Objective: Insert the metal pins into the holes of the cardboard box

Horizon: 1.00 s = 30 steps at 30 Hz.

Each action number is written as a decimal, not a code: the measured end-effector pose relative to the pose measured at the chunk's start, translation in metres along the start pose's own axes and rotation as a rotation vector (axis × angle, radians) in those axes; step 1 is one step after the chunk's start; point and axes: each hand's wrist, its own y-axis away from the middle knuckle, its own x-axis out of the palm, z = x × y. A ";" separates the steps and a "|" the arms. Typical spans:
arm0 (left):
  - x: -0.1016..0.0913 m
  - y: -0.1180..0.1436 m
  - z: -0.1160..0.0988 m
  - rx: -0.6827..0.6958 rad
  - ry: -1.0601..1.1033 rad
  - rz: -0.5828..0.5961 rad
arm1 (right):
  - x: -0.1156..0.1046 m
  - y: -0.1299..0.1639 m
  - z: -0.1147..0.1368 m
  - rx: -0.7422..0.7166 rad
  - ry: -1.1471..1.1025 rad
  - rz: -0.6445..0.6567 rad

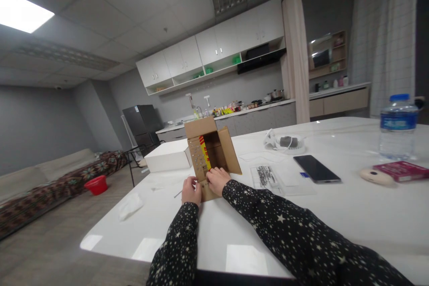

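An open cardboard box (200,127) stands on the white table, with its flaps spread and its opening facing me. A yellow and red strip (204,153) and several small shiny bits show on its left inner side. My left hand (191,191) is closed at the lower left edge of the front flap (208,193). Beside it a thin dark rod (178,194) sticks out; whether the hand touches it I cannot tell. With bent fingers, my right hand (218,180) grips the box at the lower opening; its fingertips are partly hidden.
Left of the box are a white box (168,156) and a crumpled white plastic bag (130,206). To the right lie a clear case of small metal pieces (266,177), a phone (317,169), a white cabled device (288,143), a beige oval object (377,176), a dark red box (402,170) and a water bottle (397,127).
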 end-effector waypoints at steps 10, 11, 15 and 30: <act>-0.003 0.000 -0.004 -0.014 -0.013 0.024 | 0.000 0.000 -0.001 0.012 0.003 0.027; -0.003 0.000 -0.004 -0.018 -0.015 0.019 | 0.001 0.000 0.000 0.013 0.006 0.026; -0.003 0.000 -0.005 -0.022 -0.017 0.027 | 0.002 0.002 0.002 0.023 0.017 0.022; -0.003 -0.001 -0.005 -0.028 -0.012 0.037 | -0.021 0.003 0.013 -0.004 -0.061 0.077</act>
